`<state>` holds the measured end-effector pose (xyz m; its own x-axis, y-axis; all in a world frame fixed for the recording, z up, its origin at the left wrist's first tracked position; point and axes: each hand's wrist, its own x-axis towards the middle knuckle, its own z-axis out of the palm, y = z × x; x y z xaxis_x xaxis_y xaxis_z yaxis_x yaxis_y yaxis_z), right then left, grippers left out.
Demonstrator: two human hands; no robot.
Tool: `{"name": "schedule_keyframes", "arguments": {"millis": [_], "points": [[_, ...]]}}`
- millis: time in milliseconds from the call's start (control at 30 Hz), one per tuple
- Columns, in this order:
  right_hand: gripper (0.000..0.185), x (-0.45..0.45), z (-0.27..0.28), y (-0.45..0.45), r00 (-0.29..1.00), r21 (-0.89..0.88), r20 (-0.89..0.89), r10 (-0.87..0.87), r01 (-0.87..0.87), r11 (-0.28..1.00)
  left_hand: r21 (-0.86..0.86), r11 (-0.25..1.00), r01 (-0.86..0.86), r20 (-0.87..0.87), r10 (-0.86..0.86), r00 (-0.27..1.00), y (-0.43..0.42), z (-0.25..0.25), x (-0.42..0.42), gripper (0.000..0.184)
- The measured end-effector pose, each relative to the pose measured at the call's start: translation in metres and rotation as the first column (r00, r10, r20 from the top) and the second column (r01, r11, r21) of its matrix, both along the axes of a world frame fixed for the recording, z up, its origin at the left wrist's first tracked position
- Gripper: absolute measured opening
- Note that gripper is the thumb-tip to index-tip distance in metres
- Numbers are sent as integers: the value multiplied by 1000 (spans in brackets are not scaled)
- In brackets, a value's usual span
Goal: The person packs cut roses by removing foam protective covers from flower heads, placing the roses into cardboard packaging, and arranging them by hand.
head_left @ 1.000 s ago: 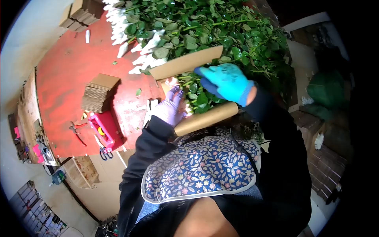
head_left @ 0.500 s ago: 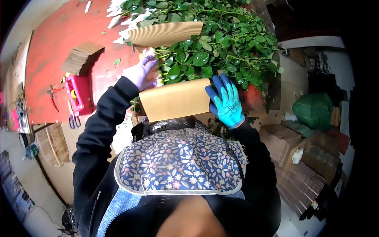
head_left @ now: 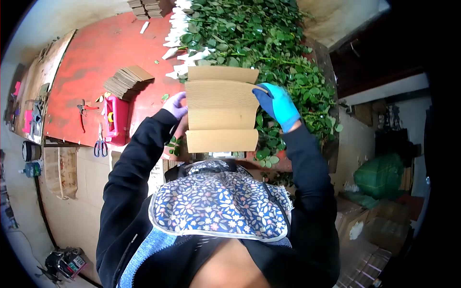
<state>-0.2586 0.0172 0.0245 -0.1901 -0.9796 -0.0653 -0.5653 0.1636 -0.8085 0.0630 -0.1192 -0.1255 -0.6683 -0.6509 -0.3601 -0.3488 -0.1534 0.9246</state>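
A corrugated cardboard sheet (head_left: 221, 98) with fold lines lies over the near part of the leafy stems (head_left: 297, 77), covering the pale blooms seen earlier. My left hand (head_left: 175, 105), in a thin purple glove, is at the sheet's left edge; its fingers are partly hidden, so its grip is unclear. At the upper right edge, my right hand (head_left: 277, 103), in a blue coated glove, pinches the cardboard between thumb and fingers. White-wrapped flower heads (head_left: 178, 31) line the left side of the stems.
Left on the red table (head_left: 91, 53) are a cardboard stack (head_left: 128, 81), a pink tape dispenser (head_left: 116, 120), scissors (head_left: 100, 144) and red pruners (head_left: 83, 113). More folded cardboard (head_left: 149, 8) sits at the back. A green bundle (head_left: 379, 176) is at the right.
The cardboard's near flap has come up and over the blooms and leaves, so its ribbed face shows. My right hand has moved up from beside the flap and closed on the cardboard's edge.
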Motion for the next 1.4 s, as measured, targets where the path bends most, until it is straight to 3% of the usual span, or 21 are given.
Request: {"name": "schedule_keyframes", "arguments": {"millis": [33,67,100,167,233,300,367,433,500,567,633,767,867,900,967,1000,1033,1100,1167,1233,1400], "points": [[18,-5,-5,-9,998,45,-68,9,-6,999,-386,918,92,219,-6,976,-11,19,9,27],[29,-8,-9,-13,987,28,-158,-32,37,999,-402,916,-3,291,131,948,-10,34,11,21],[32,-12,-14,-14,965,103,-261,-19,47,994,-435,899,-42,141,114,984,-2,66,5,20],[33,-15,-29,-10,944,96,-326,-44,79,992,-580,782,228,9,-274,962,19,120,-14,29],[34,-15,-23,-3,862,100,-502,-68,136,986,-485,709,512,-12,-591,807,40,127,-44,48],[31,-18,-6,6,777,106,-628,-40,136,985,-502,658,561,118,-590,798,51,92,-59,67],[26,-27,2,23,625,-122,-758,-186,143,982,-482,719,500,47,-549,835,49,90,-60,69],[24,8,55,24,774,-171,-624,-109,1,985,-487,724,489,67,-527,847,58,92,-57,73],[26,47,68,22,938,-92,-291,190,-225,970,-531,691,490,79,-535,841,65,90,-57,73],[35,80,64,2,833,139,-335,441,-419,897,-514,667,539,192,-524,830,71,109,-55,73],[38,78,7,-1,780,128,-417,467,-459,879,-468,657,591,262,-535,803,76,113,-54,67],[44,80,2,-3,709,238,-487,511,-455,858,-562,707,430,85,-468,880,84,124,-46,47],[46,80,6,6,713,227,-475,516,-467,855,-374,885,278,-321,-404,857,78,123,-31,18],[47,84,6,8,716,181,-481,506,-483,857,-379,880,288,-290,-408,866,69,126,-17,18],[51,89,6,16,702,210,-508,499,-461,862,-539,841,-43,-190,-71,979,43,131,12,16],[53,91,8,19,703,203,-511,495,-460,864,-649,746,-151,-41,164,986,25,134,22,14],[55,93,12,23,697,205,-526,488,-453,868,-758,613,-225,53,402,914,4,137,28,16],[57,94,12,25,717,242,-496,489,-427,871,-839,542,-53,366,633,682,-57,152,47,44],[57,99,18,27,720,253,-506,476,-404,879,-803,596,10,542,722,430,-106,138,53,69],[55,105,25,29,693,187,-581,426,-396,899,-736,677,12,644,695,318,-139,114,60,74],[55,100,7,37,732,133,-555,394,-390,911,-548,835,-51,778,531,336,-179,95,81,93]]}}
